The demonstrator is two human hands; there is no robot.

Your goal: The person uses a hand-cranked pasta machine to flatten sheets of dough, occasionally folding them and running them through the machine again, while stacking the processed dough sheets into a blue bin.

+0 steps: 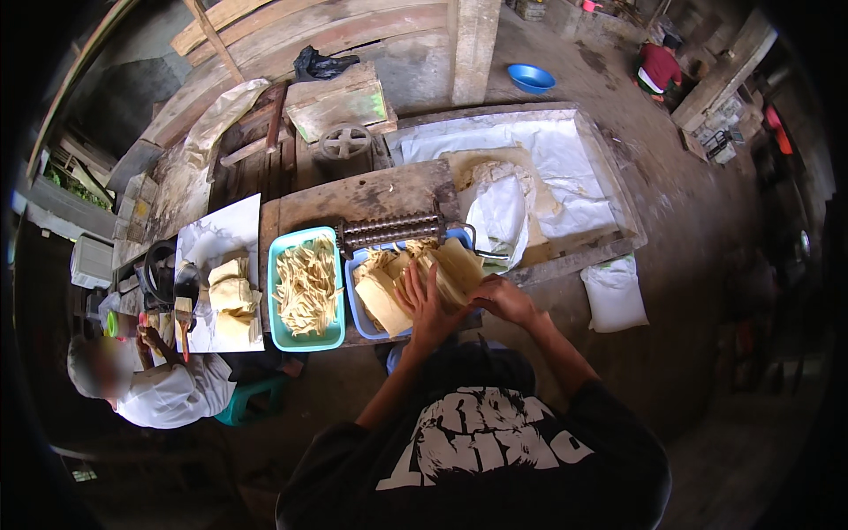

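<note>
My left hand (427, 300) lies flat with fingers spread on a pile of pale yellow dough sheets (389, 287) in a blue tray (355, 305). My right hand (502, 298) grips the edge of one folded sheet (459, 265) at the tray's right end. A metal ridged roller (390, 230) with a crank stands just behind the tray. To the left, a teal tray (305, 340) holds cut dough strips (306, 284).
A seated person (155, 380) works at the lower left beside stacked dough squares (231, 291) on a white sheet. A large wooden frame lined with white plastic (565, 159) sits behind. A white sack (614, 293) lies on the floor at right, a blue basin (531, 78) farther back.
</note>
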